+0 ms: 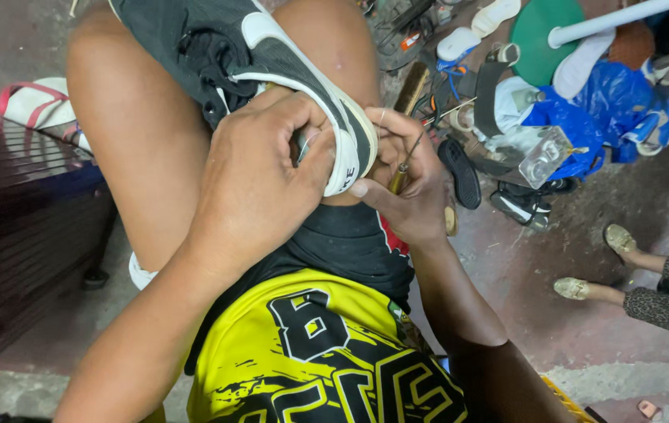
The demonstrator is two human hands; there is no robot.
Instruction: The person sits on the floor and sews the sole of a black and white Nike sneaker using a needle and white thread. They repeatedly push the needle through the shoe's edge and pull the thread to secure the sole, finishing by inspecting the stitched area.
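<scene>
A person sat with a black and white sneaker (272,70) propped between bare knees. The left hand (260,184) had its grip pressed around the sneaker's white sole edge. Just beside that grip, the right hand (409,184) pinched a stitching awl (402,168), its metal tip touching the sole. Beyond the grip, shoes and blue bags (596,117) littered the floor (522,266).
</scene>
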